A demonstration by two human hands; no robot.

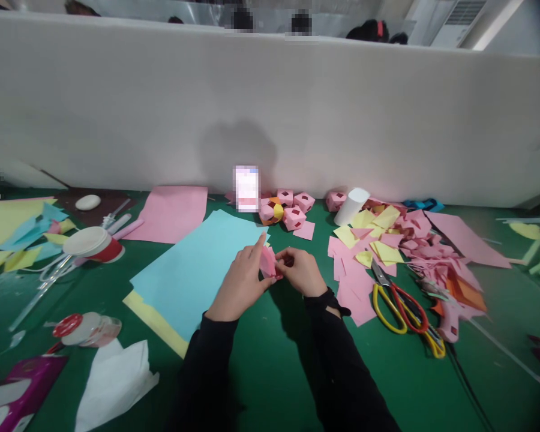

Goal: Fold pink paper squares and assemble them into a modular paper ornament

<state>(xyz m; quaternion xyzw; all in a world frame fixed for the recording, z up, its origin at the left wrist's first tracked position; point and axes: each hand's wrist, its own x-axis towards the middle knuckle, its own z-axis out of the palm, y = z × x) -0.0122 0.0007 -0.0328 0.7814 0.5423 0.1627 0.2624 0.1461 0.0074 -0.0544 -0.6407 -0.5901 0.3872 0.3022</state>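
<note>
Between my two hands is a small pink folded-paper piece (267,263), held above the green table. My left hand (243,276) grips it from the left, thumb below and index finger stretched upward. The fingertips of my right hand (300,271) pinch its right edge; part of the paper is hidden behind them. Just beyond lie several finished-looking pink paper balls (294,218) with dark openings, one with orange and yellow parts (273,211). A small pink paper square (304,230) rests in front of them. Blue paper sheets (193,264) lie under and left of my left hand.
Scissors with red and yellow handles (398,309) and a pink glue gun (450,318) lie right, by pink and yellow scraps (353,288). A lit phone (247,189) leans on the white partition (270,108). Left are a paper cup (94,245), a jar (87,330) and tissue (117,378).
</note>
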